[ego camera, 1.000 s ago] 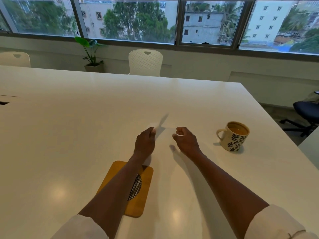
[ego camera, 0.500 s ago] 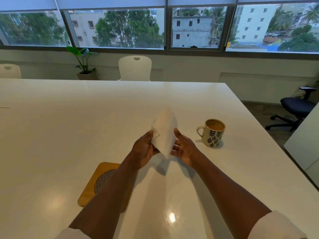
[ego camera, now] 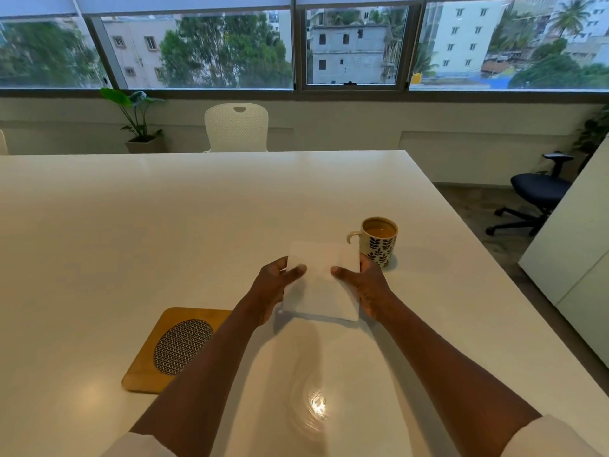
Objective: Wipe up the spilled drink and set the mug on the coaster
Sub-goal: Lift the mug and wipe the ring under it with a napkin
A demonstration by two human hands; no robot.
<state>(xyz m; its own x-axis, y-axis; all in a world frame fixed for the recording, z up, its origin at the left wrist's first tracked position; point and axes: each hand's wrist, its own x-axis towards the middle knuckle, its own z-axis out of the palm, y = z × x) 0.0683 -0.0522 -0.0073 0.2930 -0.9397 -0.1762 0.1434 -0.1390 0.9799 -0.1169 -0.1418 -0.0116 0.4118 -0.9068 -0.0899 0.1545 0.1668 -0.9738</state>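
A white paper napkin (ego camera: 322, 282) is spread out flat above the white table (ego camera: 164, 225), held between both hands. My left hand (ego camera: 273, 288) pinches its left edge and my right hand (ego camera: 365, 288) pinches its right edge. A cream mug (ego camera: 379, 240) with a dark leaf pattern stands just beyond my right hand, full of a brown drink, handle to the left. A wooden coaster (ego camera: 171, 347) with a round woven insert lies to the left, partly under my left forearm. A faint wet patch (ego camera: 313, 397) glistens on the table between my forearms.
A white chair (ego camera: 236, 127) and a potted plant (ego camera: 138, 120) stand behind the table's far edge, under the windows. A dark office chair (ego camera: 537, 189) is on the floor to the right, beside a white cabinet (ego camera: 576, 242).
The napkin was picked off the table, held up folded, and is now opened flat between both hands. The view has tilted down and to the left.
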